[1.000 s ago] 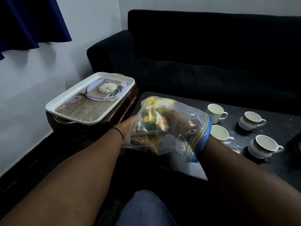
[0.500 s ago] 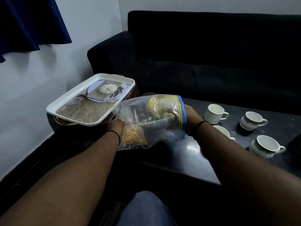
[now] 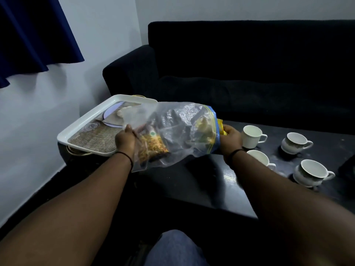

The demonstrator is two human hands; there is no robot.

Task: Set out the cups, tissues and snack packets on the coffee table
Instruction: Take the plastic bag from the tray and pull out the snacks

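A clear zip bag with a blue seal lies on its side above the dark coffee table, its mouth facing right. Snack packets show through the plastic. My left hand grips the bag's closed bottom end. At the bag's mouth my right hand is closed on a yellow snack packet, which is partly out of the bag. Several white cups stand on the table to the right, the nearest ones being a plain cup and another cup beside my right wrist. No tissues are in view.
A white tray with a printed picture rests on a dark side stand at the left, partly behind the bag. A black sofa runs behind the table. A blue curtain hangs at the upper left. My knee is at the bottom.
The bag has been turned on its side with its mouth to the right. My right hand moved from the bag's rim to the mouth and took hold of a yellow packet.
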